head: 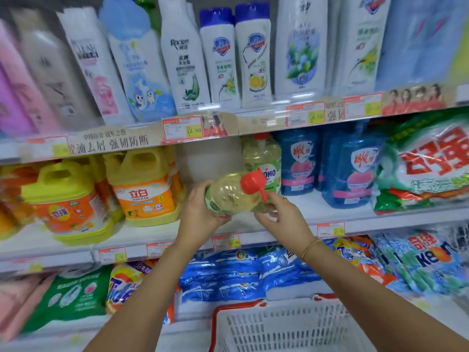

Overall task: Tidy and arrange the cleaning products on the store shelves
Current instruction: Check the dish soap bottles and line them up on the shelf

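Both hands: left hand (200,212), right hand (281,217) gripping the tipped pump bottle (232,195).
Feel: looks full, slick, heavyish.
Grip: body, not red pump (251,183).

The left forearm (152,275) and the right forearm (355,280) were both bare up to the frame's edge. A fine bracelet (310,247) of small gold-coloured beads circled the right wrist, and the right hand (284,214) wore a thin ring (284,198) on one finger; which finger was unclear.
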Demonstrator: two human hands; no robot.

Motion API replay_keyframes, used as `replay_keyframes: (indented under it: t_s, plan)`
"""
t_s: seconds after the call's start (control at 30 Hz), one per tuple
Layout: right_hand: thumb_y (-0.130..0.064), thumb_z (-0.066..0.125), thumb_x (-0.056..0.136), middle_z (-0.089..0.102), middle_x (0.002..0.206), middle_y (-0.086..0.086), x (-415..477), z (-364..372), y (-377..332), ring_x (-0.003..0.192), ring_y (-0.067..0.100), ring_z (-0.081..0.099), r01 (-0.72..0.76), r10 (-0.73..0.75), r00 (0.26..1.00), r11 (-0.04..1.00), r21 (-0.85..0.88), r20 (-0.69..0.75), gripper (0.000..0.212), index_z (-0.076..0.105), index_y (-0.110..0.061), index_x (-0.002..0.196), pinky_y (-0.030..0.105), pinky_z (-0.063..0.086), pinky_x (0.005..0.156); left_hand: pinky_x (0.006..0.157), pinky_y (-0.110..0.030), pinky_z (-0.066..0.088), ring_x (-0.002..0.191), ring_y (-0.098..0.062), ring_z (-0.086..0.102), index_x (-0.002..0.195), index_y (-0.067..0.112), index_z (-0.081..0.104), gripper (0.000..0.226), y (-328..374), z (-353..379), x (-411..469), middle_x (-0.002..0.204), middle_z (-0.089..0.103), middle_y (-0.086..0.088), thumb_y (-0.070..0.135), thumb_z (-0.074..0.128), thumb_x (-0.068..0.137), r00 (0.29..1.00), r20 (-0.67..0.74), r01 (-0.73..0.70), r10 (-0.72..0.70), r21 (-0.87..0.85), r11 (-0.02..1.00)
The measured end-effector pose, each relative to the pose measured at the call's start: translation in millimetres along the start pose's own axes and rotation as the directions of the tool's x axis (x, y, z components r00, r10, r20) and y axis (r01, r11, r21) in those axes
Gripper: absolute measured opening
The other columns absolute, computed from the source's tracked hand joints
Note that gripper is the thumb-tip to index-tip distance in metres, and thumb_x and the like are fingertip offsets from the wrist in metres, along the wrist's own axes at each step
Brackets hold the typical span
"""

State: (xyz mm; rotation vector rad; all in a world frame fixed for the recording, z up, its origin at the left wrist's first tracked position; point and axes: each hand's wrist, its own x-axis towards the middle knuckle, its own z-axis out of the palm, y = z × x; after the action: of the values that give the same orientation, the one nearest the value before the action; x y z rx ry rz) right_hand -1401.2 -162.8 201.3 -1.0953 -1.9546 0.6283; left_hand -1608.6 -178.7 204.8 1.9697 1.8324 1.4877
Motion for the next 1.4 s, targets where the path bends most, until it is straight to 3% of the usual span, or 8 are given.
replay_keyframes:
  t_s: [0.1, 0.27, 0.6, 0.83, 0.93, 1.1, 1.3, 1.4]
  plan:
    - [-0.016, 0.074, 0.081, 0.053, 0.096, -0.028, -20, -15, -24, 0.088, -0.023, 0.051, 0.053, -0.053, 0.999, 0.995, 0.081, -0.006, 0.05, 0.051, -0.018, 0.125, -0.002, 0.037, 0.077, 0.088, -0.003, 0.036, 0.106, -0.003, 0.05, 0.121, 0.028, 0.051, 0.083, 30, -10, -22, 0.116, 0.053, 0.011, 0.016, 0.093, 0.05, 0.996, 0.03, -0.083, 0.084, -0.021, 0.996]
    - [-0.015, 0.077, 0.078, 0.052, 0.096, -0.031, -52, -41, -45, 0.091, -0.026, 0.048, 0.15, -0.136, 0.984, 0.98, 0.129, -0.114, 0.053, 0.049, -0.025, 0.122, -0.004, 0.035, 0.074, 0.091, -0.006, 0.038, 0.109, 0.003, 0.05, 0.117, 0.043, 0.045, 0.083, 78, -28, -41, 0.117, 0.052, 0.019, 0.02, 0.093, 0.053, 0.991, 0.01, -0.133, 0.135, -0.103, 0.986]
    - [-0.039, 0.058, 0.09, 0.049, 0.139, -0.021, -73, -69, -57, 0.128, 0.001, 0.046, 0.297, -0.209, 0.928, 0.915, 0.274, -0.307, 0.052, 0.043, -0.036, 0.14, 0.037, 0.044, 0.104, 0.059, -0.005, 0.047, 0.077, 0.014, 0.063, 0.095, 0.036, 0.054, 0.06, 163, -38, -51, 0.079, 0.068, 0.027, 0.021, 0.093, 0.052, 0.991, 0.032, 0.128, -0.126, -0.413, 0.902]
    - [-0.055, 0.063, 0.077, 0.038, 0.144, -0.014, -92, -64, -40, 0.132, -0.002, 0.035, 0.294, -0.272, 0.898, 0.956, 0.014, -0.346, 0.078, 0.028, -0.035, 0.144, 0.006, 0.029, 0.103, 0.064, -0.02, 0.056, 0.076, 0.0, 0.07, 0.096, 0.024, 0.063, 0.054, 180, -29, -51, 0.085, 0.074, 0.017, 0.035, 0.086, 0.047, 0.968, 0.094, 0.241, -0.234, -0.627, 0.741]
    - [-0.061, 0.07, 0.066, 0.017, 0.154, -0.003, -93, -54, -35, 0.144, 0.012, 0.017, 0.283, -0.33, 0.882, 0.942, -0.18, -0.336, 0.106, 0.01, -0.032, 0.149, 0.023, 0.024, 0.114, 0.067, -0.028, 0.057, 0.08, -0.009, 0.072, 0.098, 0.02, 0.065, 0.061, 177, -21, -55, 0.089, 0.075, 0.007, 0.039, 0.08, 0.043, 0.951, 0.108, 0.278, -0.29, -0.708, 0.649]
    - [-0.031, 0.087, 0.061, 0.011, 0.152, 0.001, -87, -49, -33, 0.143, 0.025, 0.021, 0.293, -0.373, 0.844, 0.922, -0.252, -0.384, 0.114, 0.012, -0.035, 0.147, 0.042, 0.039, 0.107, 0.058, -0.018, 0.054, 0.078, -0.005, 0.071, 0.101, 0.021, 0.063, 0.056, 175, -13, -58, 0.086, 0.075, 0.011, 0.038, 0.078, 0.05, 0.942, 0.091, 0.268, -0.322, -0.78, 0.565]
    - [-0.024, 0.086, 0.06, 0.026, 0.142, 0.009, -82, -44, -46, 0.134, 0.017, 0.03, 0.387, -0.415, 0.763, 0.907, -0.164, -0.496, 0.103, 0.024, -0.029, 0.142, 0.016, 0.034, 0.108, 0.076, -0.03, 0.059, 0.098, -0.01, 0.069, 0.119, 0.02, 0.058, 0.08, 170, -28, -58, 0.105, 0.072, 0.007, 0.05, 0.085, 0.049, 0.972, 0.017, 0.159, -0.234, -0.78, 0.605]
    - [-0.027, 0.083, 0.056, 0.035, 0.139, 0.008, -81, -46, -56, 0.132, 0.006, 0.032, 0.427, -0.388, 0.785, 0.904, -0.033, -0.483, 0.103, 0.028, -0.022, 0.142, 0.013, 0.033, 0.105, 0.074, -0.03, 0.057, 0.098, -0.017, 0.069, 0.114, 0.018, 0.061, 0.081, 164, -38, -55, 0.106, 0.072, 0.002, 0.051, 0.089, 0.046, 0.991, 0.057, 0.11, -0.119, -0.857, 0.503]
